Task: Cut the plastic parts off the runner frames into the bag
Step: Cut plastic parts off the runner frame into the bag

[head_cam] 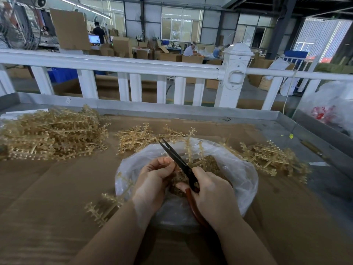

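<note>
**A:** Clear plastic, that bag [236, 169], and it's thin. It sits at centre frame on the cardboard-lined counter [47, 188], its mouth open under your hands. Your left hand [154, 178] pinches a tan runner frame [191, 148] that stands up over the bag. Your right hand [212, 194] is wrapped round the red handles of the scissors [177, 159], and the blades are a little apart.

**B:** What could go wrong?

**A:** I'd say three things. The blades run just beside your left fingertips, so a hurried snip could nick them. The tips point past the bag's far rim, so a cut part may fly onto the counter. And the blades could snag the film.

**B:** Count for me.

**A:** One bag and one pair of scissors. One frame is in your grip, and one loose frame [107, 205] lies at lower left. There are three heaps: a big pile [51, 134] at the left, a small one [135, 138] at centre and another [271, 157] at the right. I can't count the frames inside them.
</note>
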